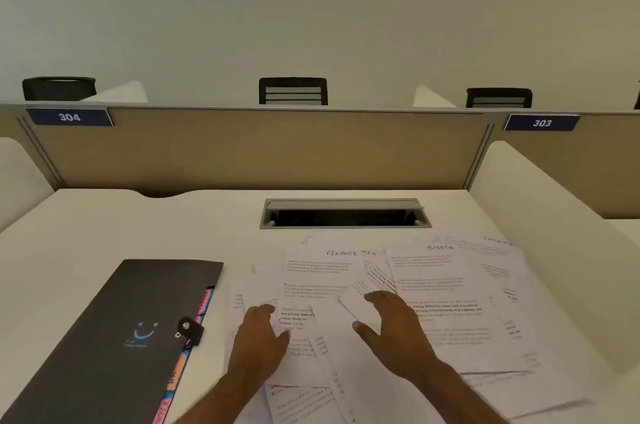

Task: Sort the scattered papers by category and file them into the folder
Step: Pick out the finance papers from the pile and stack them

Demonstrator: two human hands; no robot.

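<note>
Several white printed papers lie scattered and overlapping on the right half of the desk. One sheet is headed FINANCE (320, 273), another SPORTS (446, 281). My left hand (259, 337) rests flat on the papers near the pile's left side, fingers relaxed. My right hand (393, 326) lies over the middle of the pile with fingers spread, touching the sheets and gripping none. A closed dark grey folder (117, 337) with a smiley logo, a snap strap and coloured tabs along its right edge lies on the desk to the left of the papers.
The white desk (86, 226) has a grey cable slot (344, 214) at the back centre. A tan partition (259, 146) with labels 304 and 303 closes the far side. White side dividers stand left and right. Black chair backs show behind the partition.
</note>
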